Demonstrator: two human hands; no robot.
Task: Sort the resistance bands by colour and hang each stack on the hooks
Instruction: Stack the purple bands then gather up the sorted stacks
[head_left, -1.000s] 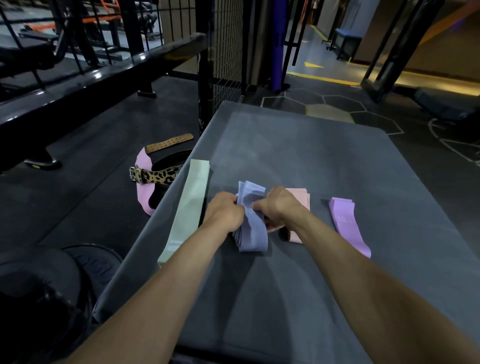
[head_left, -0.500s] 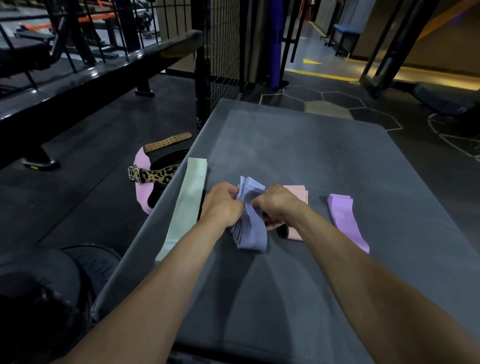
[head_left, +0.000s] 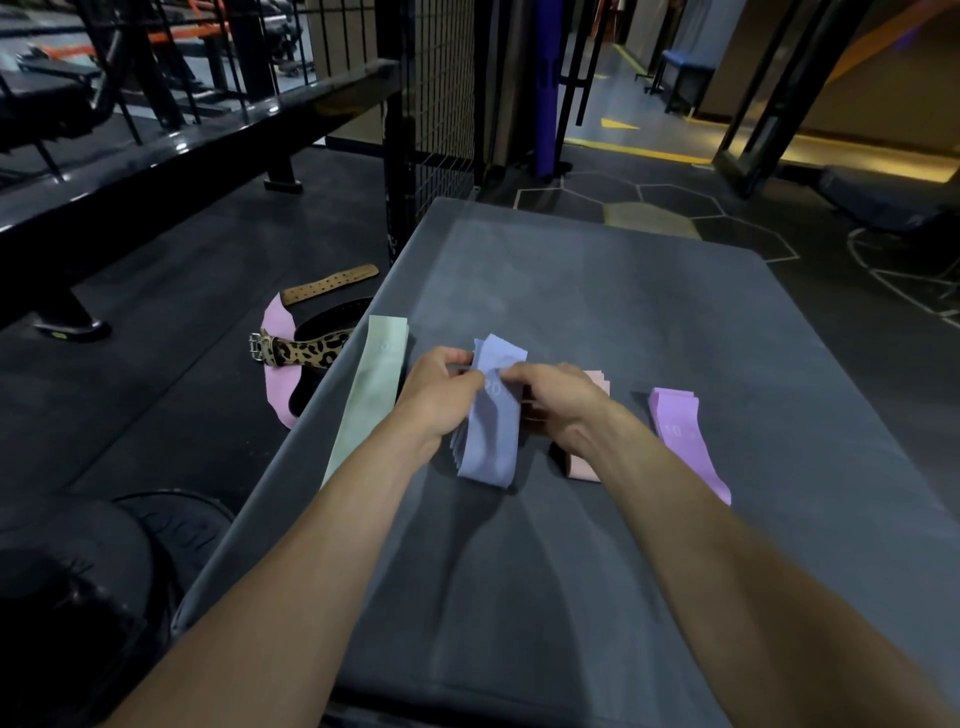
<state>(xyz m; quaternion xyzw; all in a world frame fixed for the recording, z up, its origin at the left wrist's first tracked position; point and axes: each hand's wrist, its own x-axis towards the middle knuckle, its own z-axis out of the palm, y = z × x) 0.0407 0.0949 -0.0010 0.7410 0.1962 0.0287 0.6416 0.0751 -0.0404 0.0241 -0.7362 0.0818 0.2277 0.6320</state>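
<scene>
A stack of blue-lilac resistance bands (head_left: 491, 431) is held a little above the grey padded platform (head_left: 597, 291). My left hand (head_left: 439, 395) grips its left edge and my right hand (head_left: 556, 397) pinches its top right. A pale green band stack (head_left: 371, 400) lies along the platform's left edge. Behind my right wrist a pink stack (head_left: 584, 465) is partly hidden. A purple stack (head_left: 685, 439) lies further right. No hooks are in view.
Lifting belts, one leopard-print (head_left: 301, 351) and one tan (head_left: 330, 283), lie on the floor left of the platform. A black wire-mesh rack (head_left: 436, 104) stands at the platform's far left corner. Dark weight plates (head_left: 104, 571) sit at lower left.
Both hands have shifted slightly up the blue-lilac stack, and the top band now lies flatter and more spread out. The other stacks have not moved.
</scene>
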